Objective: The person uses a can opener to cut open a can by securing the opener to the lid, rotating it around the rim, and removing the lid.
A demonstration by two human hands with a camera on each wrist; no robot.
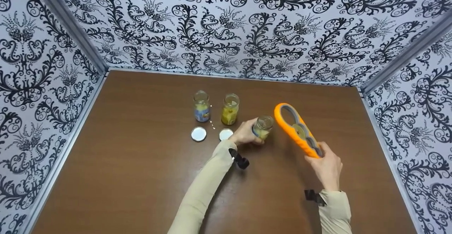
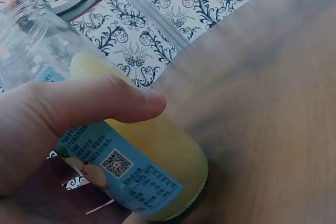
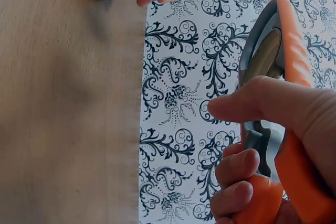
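Observation:
My left hand [image 1: 244, 133] grips an uncapped glass jar [image 1: 263, 128] of pale yellow contents, with fingers and thumb round its side. In the left wrist view the jar [image 2: 173, 156] is tilted, and its blue label with a square code shows under the thumb. My right hand [image 1: 326, 165] holds an orange and grey jar opener [image 1: 291, 131] by its near end, fingers wrapped round the handle. A round gold-coloured disc [image 1: 300, 131] shows in the opener's middle; I cannot tell whether it is a lid. The opener stands right of the jar, apart from it.
Two more uncapped glass jars stand farther back, a blue-labelled one [image 1: 201, 108] and one with yellow-green contents [image 1: 230, 110]. In front of them lie two white lids, one lid [image 1: 198, 134] on the left, another lid [image 1: 226, 134] partly behind my left hand. Small white bits dot the brown table [image 1: 141, 149].

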